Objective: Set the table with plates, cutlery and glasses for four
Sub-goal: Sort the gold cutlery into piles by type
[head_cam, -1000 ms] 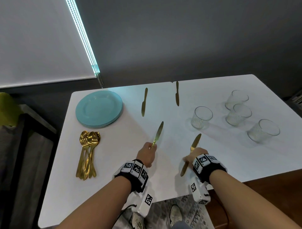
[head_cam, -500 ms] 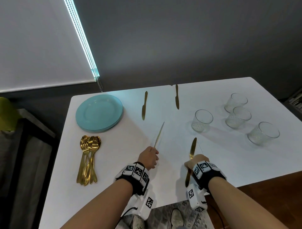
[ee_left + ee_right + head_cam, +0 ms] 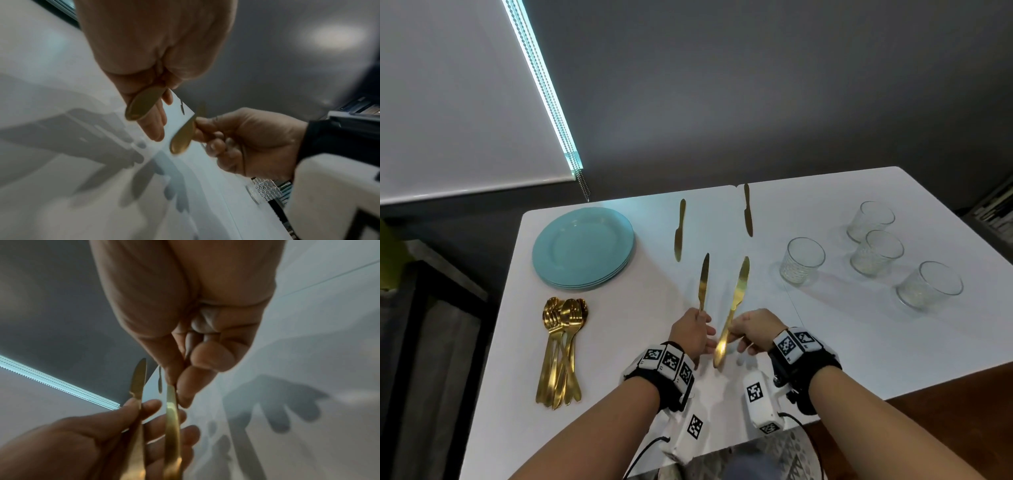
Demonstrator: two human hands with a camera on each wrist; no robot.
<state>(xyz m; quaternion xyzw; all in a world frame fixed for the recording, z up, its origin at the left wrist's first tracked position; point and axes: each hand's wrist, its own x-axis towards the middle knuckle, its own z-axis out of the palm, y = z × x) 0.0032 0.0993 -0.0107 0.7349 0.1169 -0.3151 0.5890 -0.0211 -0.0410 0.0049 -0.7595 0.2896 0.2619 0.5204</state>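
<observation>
Both hands point(image 3: 717, 334) now drawn together over the counter point(image 3: 859, 342), each pinching a knife point(image 3: 736, 301) lifted clear, seemingly to pass one across.

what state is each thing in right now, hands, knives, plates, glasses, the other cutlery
left hand: grips a gold knife by the handle, blade pointing away, lifted off the table
right hand: pinches a second gold knife, tilted, off the table
two far knives: lying flat, apart
teal plates: stacked, not laid out
four glasses: upright, empty, grouped at the right
gold cutlery pile: heaped, untouched
</observation>
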